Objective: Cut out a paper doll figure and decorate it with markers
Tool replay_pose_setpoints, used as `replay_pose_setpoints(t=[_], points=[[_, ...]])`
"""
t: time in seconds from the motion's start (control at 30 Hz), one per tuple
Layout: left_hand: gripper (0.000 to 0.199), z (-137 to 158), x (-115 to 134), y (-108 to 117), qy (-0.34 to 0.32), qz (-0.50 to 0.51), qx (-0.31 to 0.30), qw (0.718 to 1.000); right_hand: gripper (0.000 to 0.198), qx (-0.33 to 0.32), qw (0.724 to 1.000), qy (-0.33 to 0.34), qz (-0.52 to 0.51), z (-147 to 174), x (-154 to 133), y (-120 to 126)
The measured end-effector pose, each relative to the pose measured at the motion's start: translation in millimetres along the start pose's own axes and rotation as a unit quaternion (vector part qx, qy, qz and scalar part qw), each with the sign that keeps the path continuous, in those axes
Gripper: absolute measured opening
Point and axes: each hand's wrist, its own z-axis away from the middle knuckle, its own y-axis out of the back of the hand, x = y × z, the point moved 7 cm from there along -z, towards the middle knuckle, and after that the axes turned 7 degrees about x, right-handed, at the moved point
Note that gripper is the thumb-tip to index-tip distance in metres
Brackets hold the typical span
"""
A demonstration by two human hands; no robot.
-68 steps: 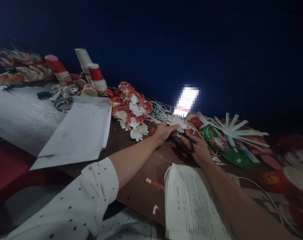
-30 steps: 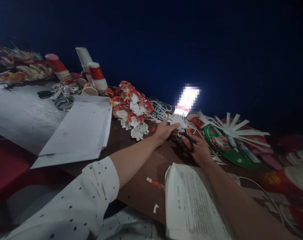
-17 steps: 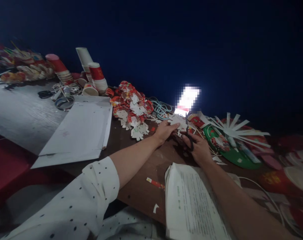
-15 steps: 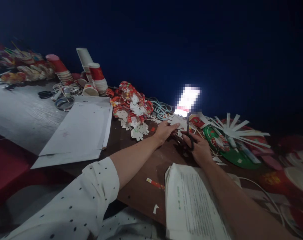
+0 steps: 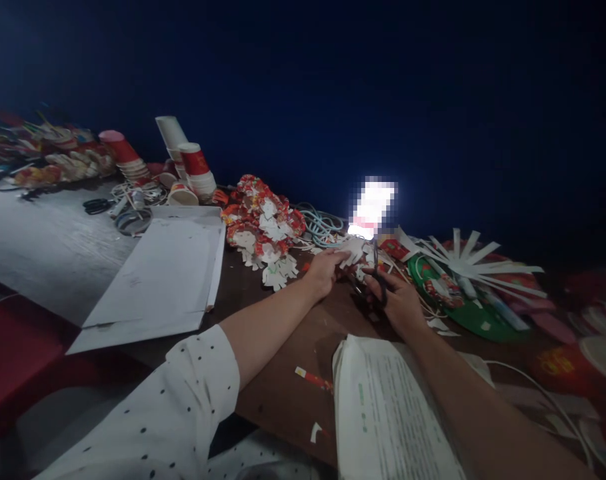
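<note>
My left hand [image 5: 327, 270] is closed, pinching a white paper cutout [image 5: 353, 251] with notched edges. My right hand [image 5: 399, 300] grips dark-handled scissors [image 5: 381, 288]; one blade stands up beside the paper. Whether the blades touch the cutout is hard to tell. Left of my hands lies a heap of similar cutouts [image 5: 279, 270], white on one side and red-patterned on the other. Just behind the paper a bright lit panel [image 5: 373, 205], blurred out, leans upright.
Stacked paper cups [image 5: 199, 173] stand at the back left, behind a white board [image 5: 157, 273]. A printed booklet [image 5: 383, 407] lies near me. On the right, a paper cup cut into strips [image 5: 475, 263] rests over a green plate [image 5: 487, 323]. Blue cord [image 5: 323, 223] lies coiled behind.
My left hand has drawn slightly left and the cutout has turned in its fingers. The scissors stay in my right hand. The whole view has shifted a little.
</note>
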Motion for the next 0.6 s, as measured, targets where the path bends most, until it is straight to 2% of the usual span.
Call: replay_pose_setpoints(t=[0.1,0.27,0.4,0.6], points=[[0.014,-1.0,-1.1,0.5,0.001,0.006,-0.007,1.0,0.064,-0.01,1.0,0.004,0.004,-1.8,3.6,-0.2],[0.024,-3.6,-4.0,0.9,-0.003,-0.028,-0.019,0.999,0.064,-0.02,1.0,0.011,0.009,-5.0,9.4,0.0],[0.028,-0.7,-4.5,-4.8,0.007,-0.009,-0.047,0.999,0.064,-0.024,0.999,0.022,0.012,-5.8,9.2,-0.9],[0.021,4.0,-4.3,-3.7,0.025,-0.012,-0.022,0.999,0.062,-0.038,0.999,0.029,0.019,-8.4,13.5,-1.8]])
